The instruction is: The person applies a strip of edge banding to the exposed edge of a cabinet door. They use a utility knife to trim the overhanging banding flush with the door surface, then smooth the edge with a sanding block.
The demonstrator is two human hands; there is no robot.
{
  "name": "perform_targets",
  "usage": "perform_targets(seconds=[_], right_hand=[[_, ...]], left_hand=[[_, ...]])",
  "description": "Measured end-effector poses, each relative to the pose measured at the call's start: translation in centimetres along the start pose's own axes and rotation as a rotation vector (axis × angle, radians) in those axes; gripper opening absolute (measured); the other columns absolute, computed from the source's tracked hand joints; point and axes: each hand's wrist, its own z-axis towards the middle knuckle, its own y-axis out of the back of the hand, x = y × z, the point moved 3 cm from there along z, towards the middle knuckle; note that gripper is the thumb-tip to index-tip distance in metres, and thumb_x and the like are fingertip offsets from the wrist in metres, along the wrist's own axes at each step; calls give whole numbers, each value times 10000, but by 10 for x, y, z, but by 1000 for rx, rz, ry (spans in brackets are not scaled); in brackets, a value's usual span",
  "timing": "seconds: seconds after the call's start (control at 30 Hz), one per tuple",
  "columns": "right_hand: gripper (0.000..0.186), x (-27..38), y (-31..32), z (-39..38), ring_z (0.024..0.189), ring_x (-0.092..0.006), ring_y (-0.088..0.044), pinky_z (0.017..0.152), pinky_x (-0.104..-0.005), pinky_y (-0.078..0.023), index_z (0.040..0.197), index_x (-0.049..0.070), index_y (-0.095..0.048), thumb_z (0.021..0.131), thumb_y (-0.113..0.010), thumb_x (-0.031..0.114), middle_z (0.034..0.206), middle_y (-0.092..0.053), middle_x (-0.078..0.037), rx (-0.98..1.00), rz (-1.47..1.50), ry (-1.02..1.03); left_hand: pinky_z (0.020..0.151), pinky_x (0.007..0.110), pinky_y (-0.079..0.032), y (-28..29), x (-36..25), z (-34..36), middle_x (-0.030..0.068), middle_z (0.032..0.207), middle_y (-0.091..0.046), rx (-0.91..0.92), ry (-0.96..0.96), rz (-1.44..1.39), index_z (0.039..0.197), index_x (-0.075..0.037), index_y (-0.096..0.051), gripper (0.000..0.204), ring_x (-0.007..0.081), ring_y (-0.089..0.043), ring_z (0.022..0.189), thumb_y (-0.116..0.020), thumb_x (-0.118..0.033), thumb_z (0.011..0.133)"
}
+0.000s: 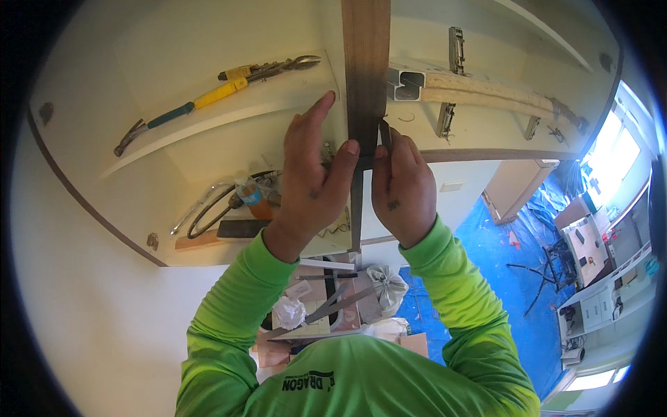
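Observation:
A vertical brown wooden board [365, 55] divides two white cabinet compartments, with a narrow dark strip [357, 208] running below it. My left hand [313, 177] is raised at the board's left side, index finger stretched up and thumb near the board's face. My right hand [403, 187] is closed at the board's right edge, gripping a thin dark piece [385, 132] between thumb and fingers; its exact kind is unclear. On the upper left shelf lie a yellow-and-green handled pry tool [219, 95] and pliers [271, 69]. Below are a bottle with orange liquid [257, 205] and a black hose [205, 222].
Right compartment: metal channel [406, 85], padded bar [486, 97], hinges [456, 48]. Below: white bag [385, 285], offcuts [326, 302] and blue floor sheeting [479, 278]. A desk [587, 247] and bright window [615, 153] are at right.

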Motion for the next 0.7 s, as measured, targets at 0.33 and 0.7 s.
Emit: perform_targets(seconds=[0.33,0.7], right_hand=[[316,6,-6,3,811,-435,-672,663,-473,-559,1277,-87,-600,1032,-575,111,1051,-632,-243,-56,2,-14],[244,1,-12,9,758,-431,-664,659,-485,-556,1176,-82,-641,1013,-570,85,943,-637,-222,-93,-61,4]], left_hand=[[1098,472,-425,-8,3,0,265,1352,-613,26,30,-50,1456,81,-495,544,398,-593,1225,-643,-140,981],[1237,614,-215,8,-13,-6,260,1529,-501,359,-41,353,1591,58,-292,977,376,-482,1434,-746,-193,763]])
